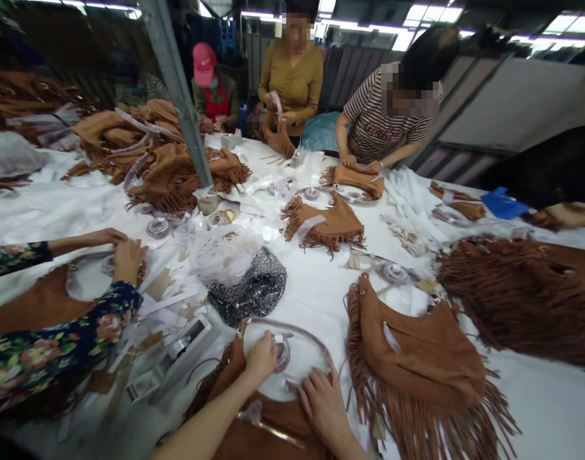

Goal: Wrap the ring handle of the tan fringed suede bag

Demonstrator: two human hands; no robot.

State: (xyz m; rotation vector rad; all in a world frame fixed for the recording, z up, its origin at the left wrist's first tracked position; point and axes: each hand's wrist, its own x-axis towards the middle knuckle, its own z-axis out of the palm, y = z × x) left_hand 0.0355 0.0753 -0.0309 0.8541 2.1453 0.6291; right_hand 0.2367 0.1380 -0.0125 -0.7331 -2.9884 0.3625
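The person's left hand (261, 361) sits over the top of a tan suede fringed bag (268, 437), its fingers curled down onto a small coil of translucent plastic strip (283, 356). The fingers hide most of the coil, so whether they grip it or only rest on it cannot be told. The right hand (324, 406) is open and unclenched, fingers spread against the lower right of a thin oval band (292, 326), holding nothing that shows. The band rings a patch of white at the bag's upper end, its long axis running roughly left to right across the person's front. It lies straight ahead of both forearms, the left hand nearer its middle and the right hand nearer its edge. The bag lies flat on a white-covered work table (551, 409), its body running down toward the person. A second tan suede fringed bag (417, 358) lies to the right, its fringe close beside the right hand, and a black-and-silver sequined fabric piece (247, 287) lies just beyond the band. A co-worker's floral sleeve (48, 358) reaches in from the left.
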